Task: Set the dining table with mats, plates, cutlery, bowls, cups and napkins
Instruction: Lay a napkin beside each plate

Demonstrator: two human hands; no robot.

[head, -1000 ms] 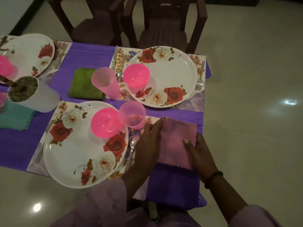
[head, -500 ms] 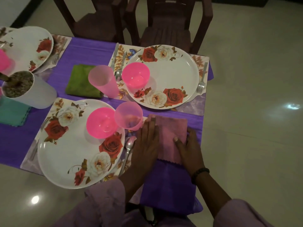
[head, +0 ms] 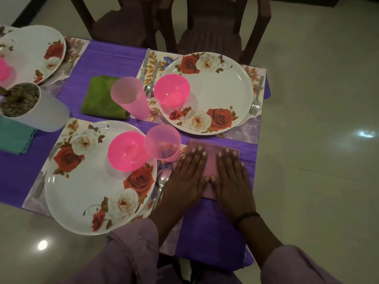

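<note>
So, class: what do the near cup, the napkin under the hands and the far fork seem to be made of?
Cup: likely plastic, pink and translucent, since the mat shows through it.
Napkin: cloth, matte pink, with a scalloped edge; both hands press it flat.
Fork: probably metal, silvery with a dull shine.

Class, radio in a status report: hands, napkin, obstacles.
Left hand, right hand flat, pressing folded pink cloth napkin. Napkin on purple tablecloth. Translucent pink plastic cup close left.
</note>
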